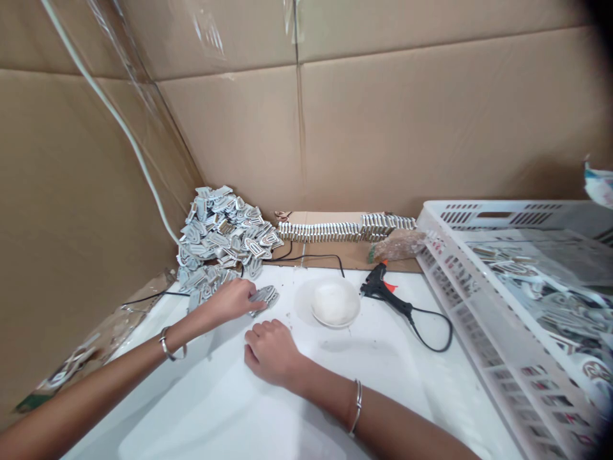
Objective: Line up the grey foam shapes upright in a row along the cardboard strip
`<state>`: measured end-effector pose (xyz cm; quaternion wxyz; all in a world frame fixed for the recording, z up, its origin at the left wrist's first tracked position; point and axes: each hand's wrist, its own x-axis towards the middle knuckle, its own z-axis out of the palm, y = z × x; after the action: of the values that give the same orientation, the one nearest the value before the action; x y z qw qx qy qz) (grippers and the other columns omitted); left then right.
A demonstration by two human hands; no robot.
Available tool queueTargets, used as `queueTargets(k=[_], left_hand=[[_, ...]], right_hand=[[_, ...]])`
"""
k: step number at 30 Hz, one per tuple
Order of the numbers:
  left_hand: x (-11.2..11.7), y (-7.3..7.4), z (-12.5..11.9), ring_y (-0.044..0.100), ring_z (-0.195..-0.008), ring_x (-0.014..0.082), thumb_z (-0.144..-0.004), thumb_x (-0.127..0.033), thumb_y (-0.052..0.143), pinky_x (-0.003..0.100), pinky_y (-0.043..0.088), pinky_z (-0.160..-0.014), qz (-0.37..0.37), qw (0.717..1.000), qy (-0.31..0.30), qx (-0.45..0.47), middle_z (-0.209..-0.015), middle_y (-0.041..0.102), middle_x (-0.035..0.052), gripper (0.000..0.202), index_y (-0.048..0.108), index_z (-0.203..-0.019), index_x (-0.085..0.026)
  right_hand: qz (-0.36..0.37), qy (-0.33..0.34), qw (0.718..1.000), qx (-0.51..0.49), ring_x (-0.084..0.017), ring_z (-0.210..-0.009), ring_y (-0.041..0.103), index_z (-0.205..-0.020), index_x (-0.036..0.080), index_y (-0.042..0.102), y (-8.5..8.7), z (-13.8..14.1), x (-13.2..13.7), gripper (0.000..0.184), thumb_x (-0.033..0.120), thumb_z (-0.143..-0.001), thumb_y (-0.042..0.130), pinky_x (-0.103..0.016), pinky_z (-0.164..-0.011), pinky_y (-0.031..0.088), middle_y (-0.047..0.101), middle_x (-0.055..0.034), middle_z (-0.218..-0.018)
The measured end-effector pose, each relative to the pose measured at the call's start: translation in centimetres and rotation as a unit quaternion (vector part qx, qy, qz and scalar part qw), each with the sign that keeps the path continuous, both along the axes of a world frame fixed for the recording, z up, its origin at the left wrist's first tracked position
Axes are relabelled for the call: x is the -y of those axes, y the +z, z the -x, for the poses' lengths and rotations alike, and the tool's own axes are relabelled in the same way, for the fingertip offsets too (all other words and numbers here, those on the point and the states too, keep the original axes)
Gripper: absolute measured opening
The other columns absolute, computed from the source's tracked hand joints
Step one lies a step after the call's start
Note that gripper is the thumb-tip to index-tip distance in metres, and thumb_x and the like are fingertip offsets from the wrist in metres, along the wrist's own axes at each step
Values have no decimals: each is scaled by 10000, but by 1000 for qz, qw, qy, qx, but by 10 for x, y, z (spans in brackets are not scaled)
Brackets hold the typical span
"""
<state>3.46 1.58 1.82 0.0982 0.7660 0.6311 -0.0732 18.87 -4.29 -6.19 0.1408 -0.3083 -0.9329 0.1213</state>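
The left hand [232,300] is gripping a small grey-and-white layered cutout piece [264,298], its fingers closed over the piece's near end, though the thumb is hidden. The piece is sitting low over the white tabletop [397,390], just in front of a heaped pile of similar grey-and-white cutout pieces [220,233]. Its long axis is running roughly sideways, with the free end pointing right and slightly away, toward a round white bowl [335,302]. Holding it near one end is leaving most of its face exposed, and a light, even grip seems best for such thin layers. The right hand [271,352] is resting empty on the tabletop, its fingers loosely curled. Beyond the bowl, a black hot-glue gun [380,285] is lying with its black cord [433,338] looping right, near a slotted white plastic crate [507,214]. Along the back, a long row of upright cream-and-brown pieces [325,231] is standing on a brown cardboard strip [311,219].
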Motion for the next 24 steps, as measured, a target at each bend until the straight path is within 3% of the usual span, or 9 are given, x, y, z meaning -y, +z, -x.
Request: queueTargets(k=[10,24], left_hand=[[2,2,-4,630,-668,222,-821,-516,577,279,259,-543,-2,1000,9,-27,-673,677,62,377,600,-625,-195],[10,7,-17,680,-879,298,-825,-444,591,311,411,-669,-1,999,5,-52,-932,740,133,306,710,-851,-164]], right_hand=[[-2,0,1000,-3,-219,-832,630,-940,161,659,0,0,0,205,245,-912,475,-364,-774,447,697,-64,-930],[0,4,1000,-17,-213,-828,634,-953,159,659,2,-2,1,202,254,-913,485,-357,-757,449,707,-61,-940]])
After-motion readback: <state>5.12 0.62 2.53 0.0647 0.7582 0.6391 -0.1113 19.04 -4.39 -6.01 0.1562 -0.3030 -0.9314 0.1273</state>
